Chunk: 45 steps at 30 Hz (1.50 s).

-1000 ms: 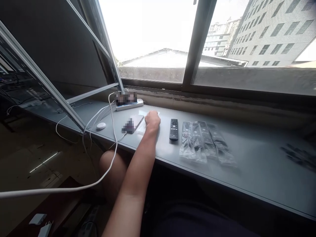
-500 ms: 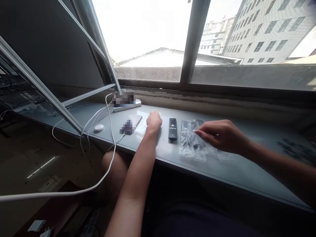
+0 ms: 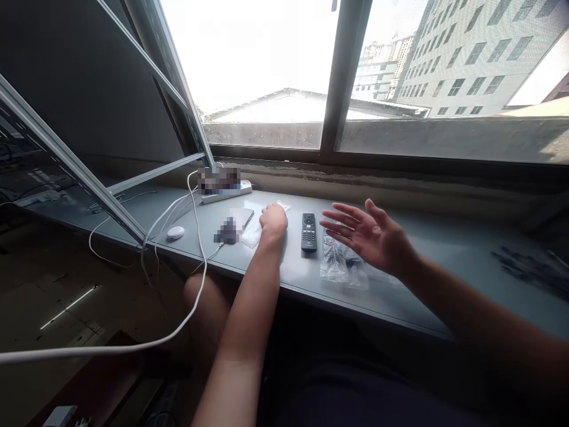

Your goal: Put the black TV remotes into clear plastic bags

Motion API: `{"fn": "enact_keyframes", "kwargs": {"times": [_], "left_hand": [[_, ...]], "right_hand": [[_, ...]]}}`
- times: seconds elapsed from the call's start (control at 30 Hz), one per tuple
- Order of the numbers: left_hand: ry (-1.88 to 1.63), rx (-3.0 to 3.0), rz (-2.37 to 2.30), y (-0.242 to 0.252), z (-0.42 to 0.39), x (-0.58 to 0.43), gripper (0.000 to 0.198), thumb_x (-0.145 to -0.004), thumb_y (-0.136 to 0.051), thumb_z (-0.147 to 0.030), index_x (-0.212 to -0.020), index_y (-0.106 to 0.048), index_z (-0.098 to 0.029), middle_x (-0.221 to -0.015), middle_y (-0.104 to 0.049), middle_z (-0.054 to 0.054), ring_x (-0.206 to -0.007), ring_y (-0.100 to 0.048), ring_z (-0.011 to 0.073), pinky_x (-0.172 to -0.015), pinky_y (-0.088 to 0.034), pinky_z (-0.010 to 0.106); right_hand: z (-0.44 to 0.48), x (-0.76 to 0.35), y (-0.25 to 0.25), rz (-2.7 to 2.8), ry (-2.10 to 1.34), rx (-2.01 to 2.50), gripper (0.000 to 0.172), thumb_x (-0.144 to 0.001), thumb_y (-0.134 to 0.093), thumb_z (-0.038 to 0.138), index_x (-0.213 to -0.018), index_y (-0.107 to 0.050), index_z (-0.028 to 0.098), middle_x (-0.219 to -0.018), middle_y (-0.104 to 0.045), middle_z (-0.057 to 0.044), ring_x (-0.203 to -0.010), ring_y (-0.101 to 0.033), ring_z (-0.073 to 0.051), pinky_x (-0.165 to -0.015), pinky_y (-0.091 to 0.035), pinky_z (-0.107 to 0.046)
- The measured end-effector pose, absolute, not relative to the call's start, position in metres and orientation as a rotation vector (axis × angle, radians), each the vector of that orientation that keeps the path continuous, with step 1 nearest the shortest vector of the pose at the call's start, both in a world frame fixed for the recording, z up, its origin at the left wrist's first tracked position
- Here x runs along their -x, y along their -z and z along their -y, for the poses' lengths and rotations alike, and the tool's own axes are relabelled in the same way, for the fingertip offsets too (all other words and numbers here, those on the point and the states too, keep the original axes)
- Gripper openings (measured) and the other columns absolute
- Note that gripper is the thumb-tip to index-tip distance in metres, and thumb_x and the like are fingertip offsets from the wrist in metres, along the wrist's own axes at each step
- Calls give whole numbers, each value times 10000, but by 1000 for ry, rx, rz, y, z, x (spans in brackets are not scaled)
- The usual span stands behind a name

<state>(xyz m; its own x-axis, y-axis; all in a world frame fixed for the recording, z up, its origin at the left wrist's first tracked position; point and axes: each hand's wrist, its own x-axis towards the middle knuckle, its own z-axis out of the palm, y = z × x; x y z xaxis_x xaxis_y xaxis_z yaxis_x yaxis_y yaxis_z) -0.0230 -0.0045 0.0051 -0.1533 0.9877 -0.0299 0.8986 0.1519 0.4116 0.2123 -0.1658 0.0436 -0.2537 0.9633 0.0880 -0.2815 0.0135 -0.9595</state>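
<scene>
At one o'clock, my right grip (image 3: 376, 238) has just uncurled, so the long black button-covered remote (image 3: 308, 232) near twelve lies unheld; my left grip (image 3: 274, 220) curls by clear crinkled plastic (image 3: 252, 235), hold unclear.

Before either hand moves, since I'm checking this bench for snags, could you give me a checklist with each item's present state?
1. Right hand holds no remote: ok. It is open, fingers spread.
2. Left hand free: cannot tell. It is by a clear plastic bag, and its fingertips are hidden.
3. Loose remote uncovered: ok. It lies between the hands, buttons up.
4. Bagged items in full view: not ok. The right hand hides part of them.
5. White cable away from the hands: ok. It loops to the left of the left hand.
</scene>
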Motion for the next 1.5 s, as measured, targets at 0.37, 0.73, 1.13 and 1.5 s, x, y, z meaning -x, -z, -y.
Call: {"fn": "enact_keyframes", "kwargs": {"times": [0.37,0.73,1.13,1.5], "left_hand": [[-1121,-865,-503,-9,15,-17,168,-1081,-766,-332,-1091,-749,-165,-1099,-816,80,-1014,-793,193,-1025,-615,334],[-1108,-675,-361,-30,40,-24,370,-1188,-547,-350,-1349,-766,-100,-1161,-853,155,-1021,-826,206,-1000,-652,298],[-1167,-762,-490,-14,25,-26,614,-1063,-630,-720,-1374,-766,-208,-1231,-841,126,-1096,-799,256,-769,-608,280],[-1246,-753,-364,-18,26,-15,1002,-988,-369,-970,-1448,-782,-180,-1383,-813,200,-1151,-796,325,-576,-513,271]], "right_hand": [[166,-200,-33,951,-1556,774,594,-1026,-620,773,-1220,-829,252,-1549,-746,-147,-1611,-559,-401,-1407,-380,-568],[149,-216,-8,1446,-1226,860,455,-960,-784,734,-1015,-910,300,-1610,-713,-61,-1608,-543,-402,-1353,-421,-578],[159,-223,-26,1393,-992,1155,580,-666,-1081,639,-935,-767,232,-865,-767,-33,-644,-671,-176,-629,-588,-341],[157,-232,-25,1310,-1001,1207,597,-717,-1060,619,-1113,-851,224,-942,-750,-43,-682,-538,-131,-562,-473,-273]]}}
